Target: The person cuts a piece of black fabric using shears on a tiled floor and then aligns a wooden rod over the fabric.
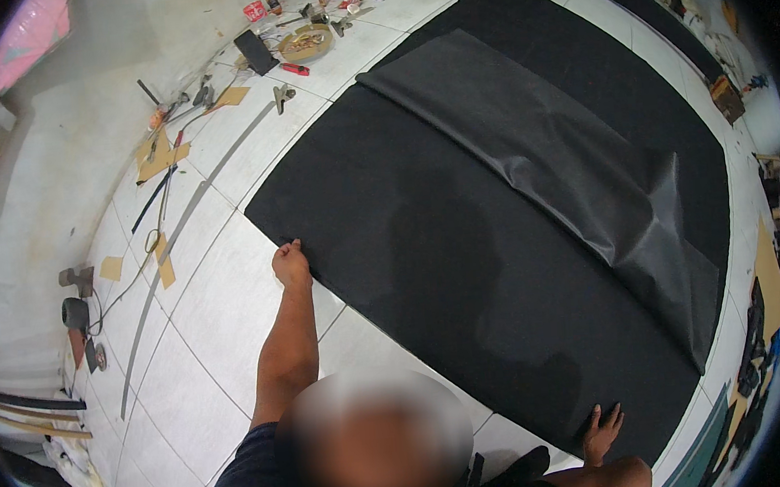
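A large black sheet (pixel 349 183), perhaps fabric, lies flat on the tiled floor in front of me. Across its far half, a thinner, slightly shiny dark-grey layer (pixel 527 118) is folded back, with creases toward its right end. My left hand (pixel 292 264) is at the near-left edge of the black sheet, fingers closed together on the border. Its fingertips are partly hidden, so how much material they pinch is unclear. Down at the near-right corner, my right hand (pixel 601 435) rests on the sheet with its fingers spread, holding nothing.
Left of the sheet lie a long grey metal strip (pixel 195 199), a spring clamp (pixel 283 98), cardboard scraps (pixel 160 158) and a cable. Farther back are a red cutter (pixel 295 69), a black phone (pixel 256 53), a round dish (pixel 320 51) and a plastic bottle (pixel 250 3). Materials line the right.
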A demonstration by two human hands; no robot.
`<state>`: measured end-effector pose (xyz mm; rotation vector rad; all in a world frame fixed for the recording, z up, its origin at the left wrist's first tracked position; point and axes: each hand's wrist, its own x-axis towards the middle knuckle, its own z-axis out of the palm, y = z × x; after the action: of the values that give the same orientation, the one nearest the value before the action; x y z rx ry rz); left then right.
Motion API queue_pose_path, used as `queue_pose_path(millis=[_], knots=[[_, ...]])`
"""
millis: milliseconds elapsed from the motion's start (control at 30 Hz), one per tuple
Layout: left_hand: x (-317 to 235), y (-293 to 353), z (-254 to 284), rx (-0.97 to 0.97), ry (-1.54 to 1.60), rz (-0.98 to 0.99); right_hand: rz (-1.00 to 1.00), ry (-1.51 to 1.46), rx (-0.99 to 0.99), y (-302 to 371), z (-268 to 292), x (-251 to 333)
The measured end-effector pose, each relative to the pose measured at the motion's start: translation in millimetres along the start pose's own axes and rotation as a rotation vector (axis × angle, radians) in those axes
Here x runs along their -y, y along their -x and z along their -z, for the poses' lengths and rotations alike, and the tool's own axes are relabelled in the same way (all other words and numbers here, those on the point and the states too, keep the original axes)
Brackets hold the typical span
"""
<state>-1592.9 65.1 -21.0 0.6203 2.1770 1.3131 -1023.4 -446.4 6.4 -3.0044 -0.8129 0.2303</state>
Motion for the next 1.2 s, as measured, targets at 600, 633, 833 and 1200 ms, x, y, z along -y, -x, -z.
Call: queue_pose_path(millis=[600, 633, 833, 1200], knots=[[19, -20, 4, -0.044, -0.285, -0.065, -0.115, -0.013, 0.128, 2, 17, 9], [14, -12, 2, -0.01, -0.28, -0.099, -0.095, -0.005, 0.108, -3, 11, 0], [9, -4, 5, 0.033, -0.315, -0.146, -0.083, -0.025, 0.094, -6, 8, -9], [31, -40, 13, 0.084, -0.419, -0.382, -0.09, -0.112, 0.081, 4, -9, -2]])
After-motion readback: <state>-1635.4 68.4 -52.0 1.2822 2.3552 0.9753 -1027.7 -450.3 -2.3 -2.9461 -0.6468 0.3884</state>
